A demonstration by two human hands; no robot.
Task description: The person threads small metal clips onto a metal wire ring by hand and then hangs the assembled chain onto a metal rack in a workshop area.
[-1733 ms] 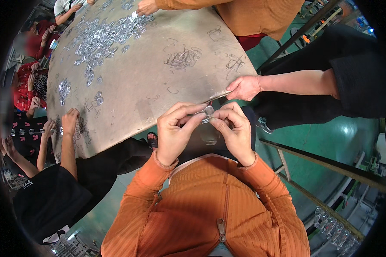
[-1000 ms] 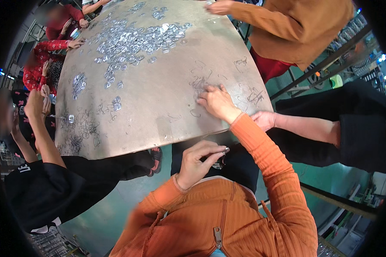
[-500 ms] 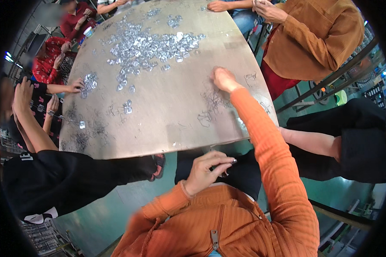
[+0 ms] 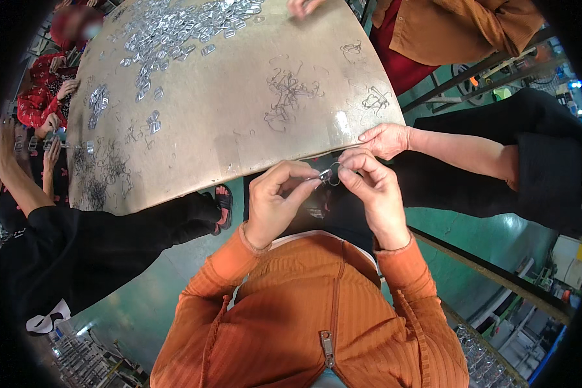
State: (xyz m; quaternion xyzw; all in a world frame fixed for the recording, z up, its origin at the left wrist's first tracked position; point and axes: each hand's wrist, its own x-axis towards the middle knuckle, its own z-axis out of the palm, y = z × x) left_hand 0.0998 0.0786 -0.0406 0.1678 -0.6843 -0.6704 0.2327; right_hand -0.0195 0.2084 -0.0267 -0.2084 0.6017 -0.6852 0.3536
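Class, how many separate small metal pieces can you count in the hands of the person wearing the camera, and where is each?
2 show: a shiny piece in the left hand and a curved wire at the right hand. More may be hidden.

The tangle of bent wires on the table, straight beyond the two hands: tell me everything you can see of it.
The tangle of bent wires is a loose, sprawling heap of thin, dark grey pieces, apparently metal, many curved like hooks. They cross and overlap, with stray pieces around the edges; there are too many to count. It lies on the brownish tabletop, beyond the left hand and the right hand, neither of which touches it.
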